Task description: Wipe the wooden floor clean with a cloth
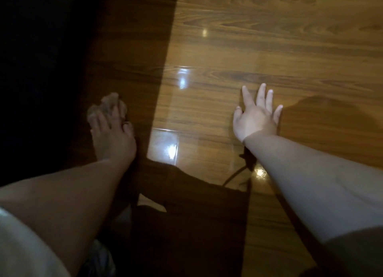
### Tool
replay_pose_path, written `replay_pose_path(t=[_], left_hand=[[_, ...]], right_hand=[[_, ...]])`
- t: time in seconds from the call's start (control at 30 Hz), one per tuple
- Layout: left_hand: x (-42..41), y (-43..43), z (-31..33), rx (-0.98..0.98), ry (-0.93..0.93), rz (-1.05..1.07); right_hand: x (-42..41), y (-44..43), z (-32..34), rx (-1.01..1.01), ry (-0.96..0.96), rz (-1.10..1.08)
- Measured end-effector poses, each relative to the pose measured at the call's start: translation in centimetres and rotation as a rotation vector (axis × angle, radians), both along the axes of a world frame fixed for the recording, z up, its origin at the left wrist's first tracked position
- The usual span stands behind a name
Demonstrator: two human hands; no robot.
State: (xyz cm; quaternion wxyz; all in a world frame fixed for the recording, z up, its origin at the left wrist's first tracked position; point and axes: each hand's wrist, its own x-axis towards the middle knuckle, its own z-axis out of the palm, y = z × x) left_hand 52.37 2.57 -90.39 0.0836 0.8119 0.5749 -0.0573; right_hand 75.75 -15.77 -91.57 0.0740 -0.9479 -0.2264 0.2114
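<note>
On the shiny brown wooden floor [269, 48], in the dark shadow on the left side, the left hand [113, 135] holds down a small crumpled grey-brown cloth [109, 103], with its fingers bent over the wad. The cloth touches the boards. Out in the light, the right hand [256, 119] lies flat on the wood, fingers spread wide, holding nothing. Between the two hands, bright spots [182, 77] shine on the boards.
</note>
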Motion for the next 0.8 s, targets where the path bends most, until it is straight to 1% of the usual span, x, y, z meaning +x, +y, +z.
replay_pose_path(t=[0.03,0.07,0.1,0.17,0.23,0.3,0.33,0.37,0.43,0.47,0.53,0.57,0.6,0.63,0.73,0.77,0.8], left_hand=[[-1.1,-1.5,0.1,-0.002,0.001,0.035],[-2.0,-3.7,0.1,-0.003,-0.004,0.013],[-2.8,-6.2,-0.1,-0.028,-0.01,-0.061],[-4.0,-10.1,-0.3,-0.174,-0.032,-0.272],[-5.2,-10.1,-0.4,-0.234,-0.068,-0.442],[-6.8,-7.6,-0.6,-0.171,-0.086,-0.502],[-7.8,-6.4,-0.6,-0.093,-0.066,-0.426],[-9.4,-5.5,-0.5,-0.041,-0.037,-0.256],[-11.4,-4.5,-0.5,-0.026,0.008,0.122],[-12.0,-4.6,-0.5,-0.038,0.025,0.254],[-12.2,-5.4,-0.4,-0.063,0.025,0.403],[-11.7,-5.9,0.0,-0.068,0.022,0.421],[-11.0,-6.5,0.2,-0.06,0.0,0.372],[-9.9,-7.1,0.3,-0.047,-0.031,0.241],[-7.1,-7.8,0.3,-0.036,-0.098,-0.432],[-7.0,-7.0,0.1,-0.04,-0.095,-0.52],[-7.5,-6.1,-0.2,-0.022,-0.079,-0.481]], right_hand=[[-0.3,0.0,0.3,-0.006,0.017,0.011],[-0.5,0.0,0.6,-0.01,0.036,0.019],[-0.8,0.1,0.9,-0.014,0.052,0.028],[-1.7,0.4,1.5,-0.02,0.075,0.052],[-2.7,0.9,2.0,-0.006,0.102,0.096],[-3.9,1.0,2.2,0.008,0.126,0.164],[-4.6,0.8,2.3,0.007,0.139,0.192],[-5.6,0.5,2.3,0.006,0.149,0.214],[-6.6,-0.2,2.3,-0.005,0.161,0.209],[-7.1,-0.6,2.3,-0.015,0.161,0.208],[-7.5,-1.2,2.4,-0.029,0.153,0.206],[-7.6,-1.5,2.4,-0.032,0.146,0.2],[-7.6,-1.6,2.4,-0.033,0.137,0.193],[-7.6,-1.7,2.3,-0.031,0.131,0.188],[-7.6,-1.4,2.1,-0.017,0.128,0.195],[-7.7,-1.3,2.0,-0.018,0.129,0.198],[-7.7,-1.3,2.0,-0.022,0.131,0.196]])
